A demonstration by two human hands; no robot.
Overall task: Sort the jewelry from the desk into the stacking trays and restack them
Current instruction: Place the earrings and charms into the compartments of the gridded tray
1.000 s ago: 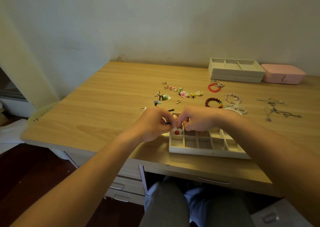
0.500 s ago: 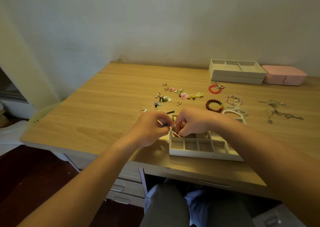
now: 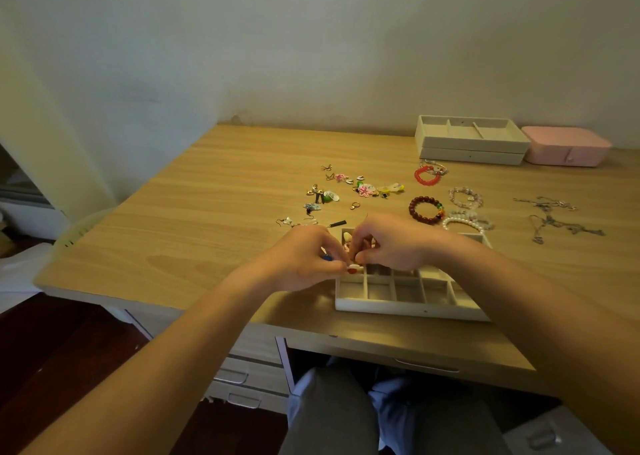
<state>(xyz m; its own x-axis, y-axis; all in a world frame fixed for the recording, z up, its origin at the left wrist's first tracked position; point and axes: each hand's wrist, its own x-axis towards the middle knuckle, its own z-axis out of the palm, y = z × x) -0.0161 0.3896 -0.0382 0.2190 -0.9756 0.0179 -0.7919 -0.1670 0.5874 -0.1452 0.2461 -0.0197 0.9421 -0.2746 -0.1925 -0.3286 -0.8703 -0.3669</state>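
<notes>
A white compartment tray (image 3: 408, 307) lies near the desk's front edge. Over its left rear corner my left hand (image 3: 304, 264) and my right hand (image 3: 388, 243) meet, both pinching a small white-and-red earring (image 3: 353, 269). A bit of blue shows under my left fingers. Loose earrings (image 3: 365, 189) lie scattered behind the hands. Bracelets sit to the right: a dark red bead one (image 3: 425, 209), a bright red one (image 3: 427, 176), a pink one (image 3: 465, 197) and a pearl one (image 3: 465, 221). Silver necklaces (image 3: 554, 217) lie at the far right.
Two stacked white trays (image 3: 471, 148) stand at the back right of the wooden desk (image 3: 207, 219), with a pink jewelry box (image 3: 564, 146) beside them. Desk drawers (image 3: 249, 375) sit below the front edge, and my knees are under it.
Both hands stayed together over the tray's left rear corner, shifting only slightly. The white-and-red earring now hangs at the tray's left edge between the fingertips.
</notes>
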